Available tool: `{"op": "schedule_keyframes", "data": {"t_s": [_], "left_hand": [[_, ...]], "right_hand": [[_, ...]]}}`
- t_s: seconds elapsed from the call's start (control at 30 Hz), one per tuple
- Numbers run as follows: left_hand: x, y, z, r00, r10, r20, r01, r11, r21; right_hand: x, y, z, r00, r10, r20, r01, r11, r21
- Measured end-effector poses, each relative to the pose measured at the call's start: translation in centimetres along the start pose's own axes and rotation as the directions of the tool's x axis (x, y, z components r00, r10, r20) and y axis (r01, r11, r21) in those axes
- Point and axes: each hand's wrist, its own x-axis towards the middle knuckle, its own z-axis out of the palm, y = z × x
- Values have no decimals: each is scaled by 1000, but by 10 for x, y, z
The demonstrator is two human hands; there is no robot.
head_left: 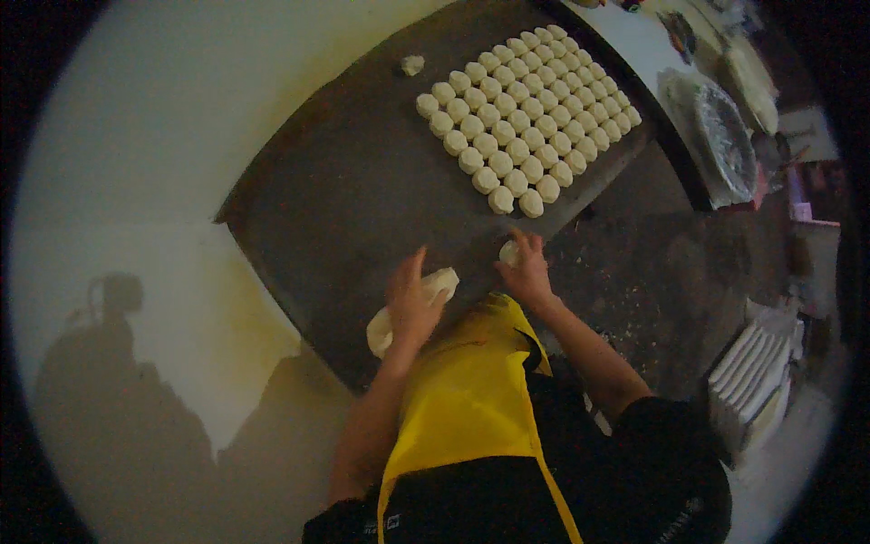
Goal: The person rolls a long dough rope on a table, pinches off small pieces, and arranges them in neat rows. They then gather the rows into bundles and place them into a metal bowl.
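My left hand (413, 302) grips a long rope of pale dough (442, 285), whose rear part curls out beneath my wrist. In my right hand (527, 266) is a small dough piece (508, 253), held near the front edge of the dark worktable (319, 224). Beyond it, rows of dough balls (518, 121) are set close together in a block at the table's right. One rough lump of dough (412, 65) lies apart, left of that block.
A pale wall (156, 136) bounds the table on the left. To the right, a plastic-covered basin (727, 146) stands on a white surface. A stack of white trays or slats (754, 374) is lower right. My yellow apron (469, 401) touches the front edge.
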Motion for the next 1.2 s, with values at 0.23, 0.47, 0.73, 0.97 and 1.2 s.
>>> {"op": "schedule_keyframes", "data": {"t_s": [0.23, 0.47, 0.73, 0.97, 1.2], "left_hand": [[-92, -30, -4, 799, -559, -221, 577, 816, 21], [-90, -60, -3, 882, -436, -178, 452, 890, 58], [-93, -58, -13, 853, -510, -108, 518, 852, 70], [-81, -79, 11, 944, -327, -49, 329, 909, 257], [-98, -74, -32, 958, -245, -148, 284, 878, 385]], "right_hand": [[33, 2, 2, 960, 13, -278, -34, 997, -70], [-24, -77, 60, 566, -695, 442, 763, 645, 38], [52, -88, 97, 273, -585, 763, 841, 530, 105], [121, -75, -1, 300, -392, 870, 829, 559, -34], [118, -61, 43, 251, -621, 743, 902, 429, 54]]}}
